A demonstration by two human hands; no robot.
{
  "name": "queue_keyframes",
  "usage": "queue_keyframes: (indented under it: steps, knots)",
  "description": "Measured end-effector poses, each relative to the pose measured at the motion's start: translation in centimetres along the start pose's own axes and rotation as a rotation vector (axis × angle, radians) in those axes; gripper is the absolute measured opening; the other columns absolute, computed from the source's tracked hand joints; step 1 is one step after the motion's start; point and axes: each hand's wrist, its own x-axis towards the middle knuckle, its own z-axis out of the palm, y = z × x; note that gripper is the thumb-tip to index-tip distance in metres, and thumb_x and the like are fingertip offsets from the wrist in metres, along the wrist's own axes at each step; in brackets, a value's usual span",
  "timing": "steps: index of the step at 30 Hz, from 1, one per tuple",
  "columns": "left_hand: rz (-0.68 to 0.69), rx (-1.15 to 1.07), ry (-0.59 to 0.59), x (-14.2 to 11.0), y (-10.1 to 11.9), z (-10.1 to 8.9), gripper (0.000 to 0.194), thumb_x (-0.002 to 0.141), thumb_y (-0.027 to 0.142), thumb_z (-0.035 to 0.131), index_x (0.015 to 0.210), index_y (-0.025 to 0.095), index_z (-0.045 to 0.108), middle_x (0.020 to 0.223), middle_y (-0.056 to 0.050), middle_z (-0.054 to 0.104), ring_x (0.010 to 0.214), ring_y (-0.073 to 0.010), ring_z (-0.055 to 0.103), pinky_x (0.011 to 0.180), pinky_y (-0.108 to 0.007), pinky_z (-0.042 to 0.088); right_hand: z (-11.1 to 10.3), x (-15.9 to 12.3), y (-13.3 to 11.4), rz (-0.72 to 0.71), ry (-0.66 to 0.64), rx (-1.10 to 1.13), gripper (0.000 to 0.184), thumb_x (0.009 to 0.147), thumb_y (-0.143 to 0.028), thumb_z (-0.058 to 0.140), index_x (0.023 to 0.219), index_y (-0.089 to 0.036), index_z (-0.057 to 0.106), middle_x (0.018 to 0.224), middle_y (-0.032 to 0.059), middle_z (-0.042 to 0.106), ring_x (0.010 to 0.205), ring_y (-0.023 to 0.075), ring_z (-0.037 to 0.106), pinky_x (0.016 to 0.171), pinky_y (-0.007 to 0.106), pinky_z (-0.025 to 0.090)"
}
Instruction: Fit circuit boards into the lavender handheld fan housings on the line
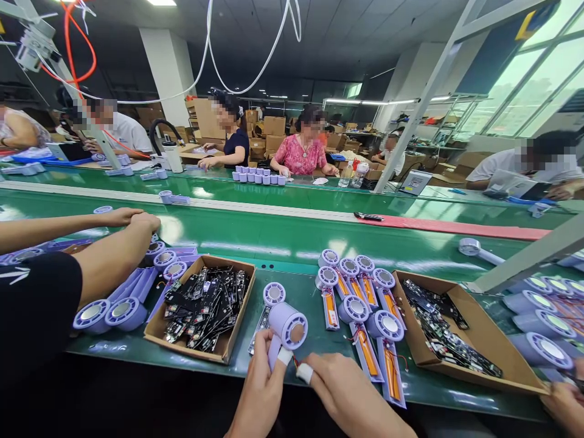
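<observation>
My left hand (258, 386) grips the handle of a lavender handheld fan (286, 325), its round head tipped up and towards my right hand. My right hand (349, 392) sits close beside the handle, with a white finger cot on one fingertip (305, 373). A thin red wire (296, 362) shows between my hands, and I cannot tell if my right fingers pinch it. Just beyond lie several open fan housings with orange batteries (358, 310). A fan head with a circuit board attached (269, 304) lies near my left hand.
Cardboard trays of black circuit boards (223, 261) (474, 359) stand on both sides on the green conveyor belt (283, 243). A co-worker's arms (91, 267) reach in at left, and another person's hand (566, 407) at lower right. Several more lavender fan parts lie near them.
</observation>
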Motion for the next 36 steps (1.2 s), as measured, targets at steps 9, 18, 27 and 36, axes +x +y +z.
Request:
queue_keyframes:
  steps: [9,18,27,36]
  knots:
    - [-0.217,-0.303,-0.169,0.0,0.0,-0.1,0.029,0.085,0.05,0.054,0.097,0.023,0.052,0.075,0.004,0.054,0.069,-0.0153,0.051,0.067,-0.025,0.04,0.9,0.9,-2.8,0.08,-0.165,0.463,0.032,0.09,-0.032,0.054,0.061,-0.019,0.055,0.06,0.0003,0.058,0.059,0.0142,0.053,0.057,0.024,0.033]
    - [-0.207,-0.527,-0.267,-0.2,-1.8,0.1,0.043,0.077,0.049,0.067,0.108,0.023,0.052,0.079,0.003,0.059,0.063,-0.0123,0.053,0.059,-0.023,0.04,6.7,0.1,-1.7,0.514,0.197,1.18,0.063,0.075,-0.081,0.051,0.059,-0.021,0.044,0.051,-0.0051,0.043,0.041,0.0069,0.033,0.038,0.02,0.028]
    - [-0.095,-0.254,-0.069,-1.1,-0.7,0.8,0.042,0.087,0.049,0.058,0.12,0.022,0.05,0.115,-0.007,0.063,0.103,-0.021,0.058,0.093,-0.031,0.041,5.9,0.1,-2.0,0.478,0.194,1.155,0.059,0.077,-0.078,0.051,0.08,-0.02,0.051,0.049,-0.0099,0.034,0.039,0.0058,0.027,0.037,0.018,0.022]
    - [-0.138,-0.101,0.068,-0.7,-0.3,1.1,0.034,0.092,0.047,0.046,0.114,0.022,0.051,0.118,-0.007,0.061,0.107,-0.0229,0.055,0.09,-0.031,0.039,8.0,-2.1,-2.7,0.286,0.475,0.793,0.057,0.091,-0.059,0.049,0.132,-0.019,0.055,0.069,0.0015,0.065,0.056,0.0146,0.059,0.054,0.022,0.049]
